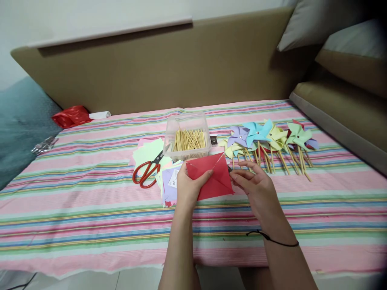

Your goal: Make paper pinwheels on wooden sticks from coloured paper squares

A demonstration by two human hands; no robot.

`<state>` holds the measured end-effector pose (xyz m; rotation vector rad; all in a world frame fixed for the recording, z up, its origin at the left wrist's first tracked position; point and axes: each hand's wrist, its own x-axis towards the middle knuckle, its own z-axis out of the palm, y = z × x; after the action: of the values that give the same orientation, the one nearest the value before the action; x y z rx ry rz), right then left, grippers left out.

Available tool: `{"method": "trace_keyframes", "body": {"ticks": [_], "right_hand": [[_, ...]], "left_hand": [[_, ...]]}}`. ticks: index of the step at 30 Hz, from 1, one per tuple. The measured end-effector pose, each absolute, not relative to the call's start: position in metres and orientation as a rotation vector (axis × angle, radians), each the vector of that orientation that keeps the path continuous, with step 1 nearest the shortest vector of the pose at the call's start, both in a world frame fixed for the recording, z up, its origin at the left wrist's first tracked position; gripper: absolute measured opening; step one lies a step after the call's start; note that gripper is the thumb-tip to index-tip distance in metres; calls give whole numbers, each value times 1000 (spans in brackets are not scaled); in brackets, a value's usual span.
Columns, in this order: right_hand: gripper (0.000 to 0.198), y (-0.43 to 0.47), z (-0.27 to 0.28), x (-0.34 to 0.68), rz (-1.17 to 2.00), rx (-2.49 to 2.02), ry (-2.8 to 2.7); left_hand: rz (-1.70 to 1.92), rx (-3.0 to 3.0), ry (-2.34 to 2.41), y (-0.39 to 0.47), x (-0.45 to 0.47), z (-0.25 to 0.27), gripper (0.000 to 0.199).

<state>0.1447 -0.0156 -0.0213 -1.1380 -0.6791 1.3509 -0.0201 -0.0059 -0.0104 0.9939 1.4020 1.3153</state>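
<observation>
A red paper square [216, 181] with slits running in from its corners is held up in my left hand [189, 183], the thumb pressed on its face. At the paper's right edge my right hand [255, 183] has its thumb and index finger drawn together, the other fingers loosely curled. A small dark thing shows by those fingertips, too small to name. Just left of the paper lies a stack of coloured paper [169, 181]. Red-handled scissors [148, 171] rest beside it, partly on pale green sheets [148, 151].
Behind my hands stands a clear plastic box [171, 137] of wooden sticks [190, 141]. Several finished paper pinwheels [258, 133] lie to the right on the striped cloth [90, 205]. At the far left are a red plastic bag [72, 117] and a clear packet [44, 145].
</observation>
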Motion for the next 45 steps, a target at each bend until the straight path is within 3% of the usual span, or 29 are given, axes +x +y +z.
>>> {"method": "trace_keyframes", "body": {"ticks": [5, 13, 16, 22, 33, 40, 45], "right_hand": [[37, -15, -23, 146, 1294, -1139, -723], [57, -17, -22, 145, 1410, -1197, -764], [49, -17, -24, 146, 1454, -1166, -817], [9, -17, -26, 144, 1258, -1160, -1064], [22, -16, -28, 151, 1170, -1238, -1040], [25, -18, -28, 155, 1242, -1224, -1193], [24, -19, -25, 151, 1247, -1163, -1219]], "left_hand": [[1280, 1007, 1370, -6, -20, -9, 50], [1205, 997, 1294, -7, -18, -11, 46], [1255, 909, 1264, -6, -19, -13, 47], [1297, 822, 1243, -5, -19, -15, 50], [1321, 808, 1115, -3, -25, -11, 49], [1288, 1518, 1189, -5, -31, -11, 13], [1087, 1794, 1203, -7, -27, -11, 40]]}}
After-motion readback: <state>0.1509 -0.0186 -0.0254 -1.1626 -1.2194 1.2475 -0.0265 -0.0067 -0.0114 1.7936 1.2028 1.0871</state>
